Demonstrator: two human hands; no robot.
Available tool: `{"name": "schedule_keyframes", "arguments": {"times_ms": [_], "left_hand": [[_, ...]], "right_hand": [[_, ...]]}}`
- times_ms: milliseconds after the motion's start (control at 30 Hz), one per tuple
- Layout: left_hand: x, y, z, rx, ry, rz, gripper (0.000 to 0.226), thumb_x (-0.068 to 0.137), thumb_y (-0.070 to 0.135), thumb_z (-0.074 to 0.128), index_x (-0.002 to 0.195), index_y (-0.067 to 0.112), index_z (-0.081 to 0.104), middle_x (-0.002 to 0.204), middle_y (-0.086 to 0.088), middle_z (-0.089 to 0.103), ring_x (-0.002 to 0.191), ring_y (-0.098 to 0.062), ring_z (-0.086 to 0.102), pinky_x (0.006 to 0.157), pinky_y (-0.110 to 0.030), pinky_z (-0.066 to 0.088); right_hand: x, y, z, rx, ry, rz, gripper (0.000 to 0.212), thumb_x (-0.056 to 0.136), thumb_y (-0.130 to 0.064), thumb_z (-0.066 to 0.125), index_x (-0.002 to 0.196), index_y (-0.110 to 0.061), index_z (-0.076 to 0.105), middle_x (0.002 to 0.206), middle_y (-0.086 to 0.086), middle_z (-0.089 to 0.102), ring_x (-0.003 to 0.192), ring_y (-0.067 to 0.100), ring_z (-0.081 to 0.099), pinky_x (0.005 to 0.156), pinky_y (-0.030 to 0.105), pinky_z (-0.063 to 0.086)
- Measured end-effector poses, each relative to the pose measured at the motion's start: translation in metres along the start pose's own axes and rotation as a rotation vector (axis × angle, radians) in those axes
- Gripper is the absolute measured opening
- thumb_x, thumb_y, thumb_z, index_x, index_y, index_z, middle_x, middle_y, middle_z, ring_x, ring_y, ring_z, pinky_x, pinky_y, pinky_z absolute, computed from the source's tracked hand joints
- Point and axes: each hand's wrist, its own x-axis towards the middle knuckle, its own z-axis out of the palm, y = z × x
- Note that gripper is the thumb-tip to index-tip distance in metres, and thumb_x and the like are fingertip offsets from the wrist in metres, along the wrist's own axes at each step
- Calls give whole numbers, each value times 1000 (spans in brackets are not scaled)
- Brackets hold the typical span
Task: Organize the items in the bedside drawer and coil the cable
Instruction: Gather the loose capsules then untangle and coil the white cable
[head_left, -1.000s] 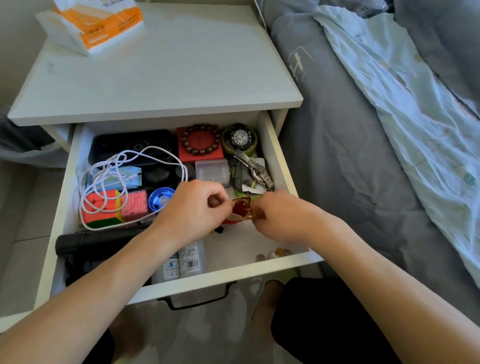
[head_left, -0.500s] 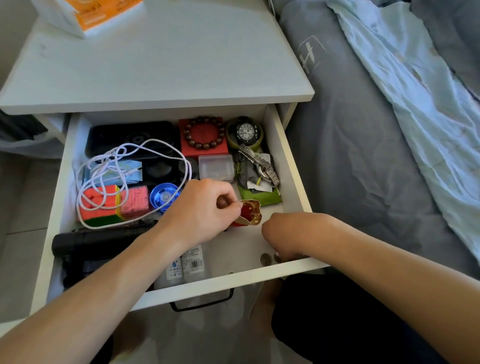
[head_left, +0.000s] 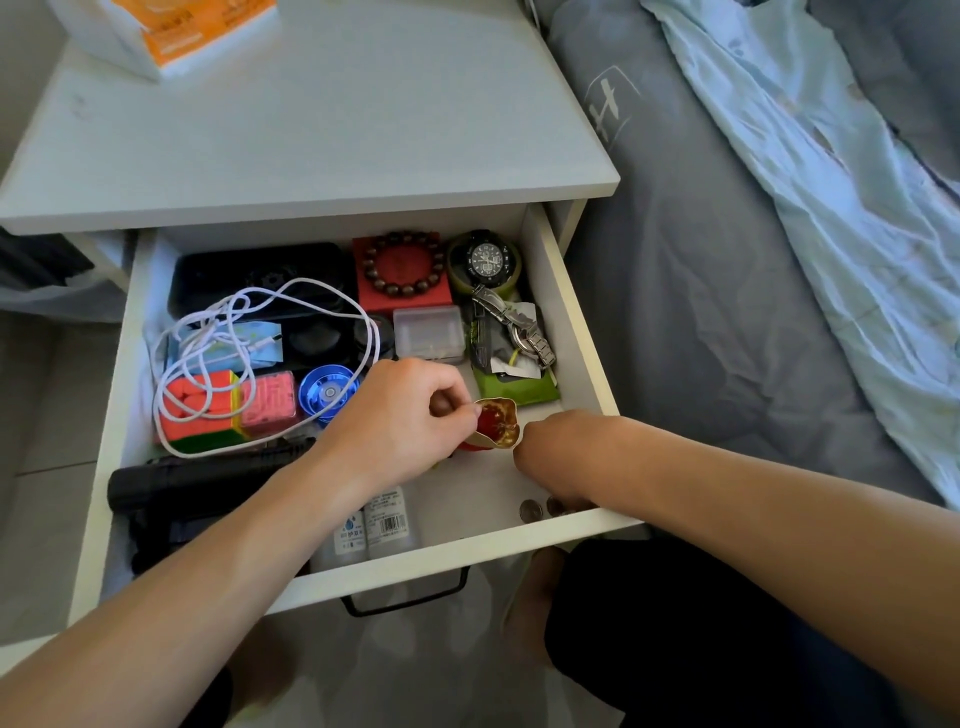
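Two coins (head_left: 537, 510) are seen just under the right hand (head_left: 558, 465), grip hidden, perhaps reaching; a red-gold pouch (head_left: 496, 422) is pinched by the left hand (head_left: 402, 421).

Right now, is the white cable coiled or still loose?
Loose. The white cable sprawls in uneven, tangled loops over the cube puzzle and black case in the drawer; neither hand touches it.

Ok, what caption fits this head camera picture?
Left hand holds a red-and-gold pouch open while the right hand reaches for coins in the drawer.
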Motion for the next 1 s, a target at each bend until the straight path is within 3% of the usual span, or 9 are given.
{"name": "schedule_keyframes", "arguments": {"times_ms": [200, 300, 367, 467, 567, 600, 667, 833, 1000], "left_hand": [[-1, -1, -1, -6, -2, -4, 16, 90, 21, 69, 75, 18, 72, 61, 7, 69, 55, -3, 63, 51, -11, 46], [-1, -1, -1, -8, 10, 0, 16, 89, 21, 69, 74, 19, 72, 61, 8, 69, 56, -3, 63, 52, -11, 46], [0, -1, -2, -2, 13, 4, 16, 89, 20, 69, 73, 19, 72, 61, 9, 68, 59, -1, 64, 53, -12, 47], [1, -1, -3, 27, -3, 9, 13, 89, 20, 69, 76, 19, 73, 63, 12, 68, 61, 2, 64, 53, -10, 45], [2, 0, -3, 47, -9, 9, 11, 89, 19, 69, 78, 18, 73, 63, 12, 69, 59, 3, 63, 52, -10, 45], [2, 0, -3, 43, -9, 5, 11, 89, 18, 68, 78, 18, 73, 62, 12, 69, 57, 3, 63, 51, -10, 45], [2, 0, -2, 28, -14, -5, 12, 89, 19, 68, 78, 19, 72, 61, 11, 69, 54, 2, 64, 50, -13, 48], [3, 0, -2, 16, 5, -7, 14, 89, 21, 69, 76, 21, 71, 60, 10, 69, 51, -4, 65, 48, -14, 47], [2, -2, -2, 26, 19, -31, 16, 90, 20, 68, 75, 21, 71, 63, 8, 71, 52, -6, 65, 55, -29, 56]], "right_hand": [[0, 0, -3, -100, -6, -34, 31, 96, -11, 57, 127, -7, 54, 122, 11, 57, 107, 31, 61, 72, 35, 46], [-1, 1, -7, -15, 46, 13, 30, 92, -13, 63, 121, -9, 58, 105, 7, 59, 89, 27, 61, 69, 33, 48], [-5, 6, -8, 197, 190, 107, 20, 88, -12, 63, 108, -13, 61, 92, 1, 54, 86, 26, 62, 67, 32, 49], [-23, 24, -6, 663, 455, 220, 3, 85, -15, 65, 88, -14, 64, 92, 0, 65, 83, 19, 65, 69, 31, 56], [-48, 29, -6, 1303, 712, 141, 12, 83, -21, 77, 80, -20, 65, 76, -3, 71, 68, 10, 69, 67, 25, 59], [-51, 27, -7, 1404, 782, 102, 13, 82, -21, 79, 80, -19, 65, 73, -3, 71, 65, 10, 69, 64, 24, 59], [-48, 23, -5, 1408, 846, 81, 14, 81, -21, 79, 81, -20, 66, 72, -4, 71, 63, 8, 69, 63, 24, 59], [-28, 18, 1, 1107, 764, 82, 4, 88, -23, 70, 89, -27, 71, 81, -14, 67, 78, 1, 64, 71, 18, 54], [-17, 15, 7, 905, 657, 209, 2, 82, -25, 64, 82, -25, 63, 86, -3, 62, 78, 18, 63, 71, 34, 58]]}}
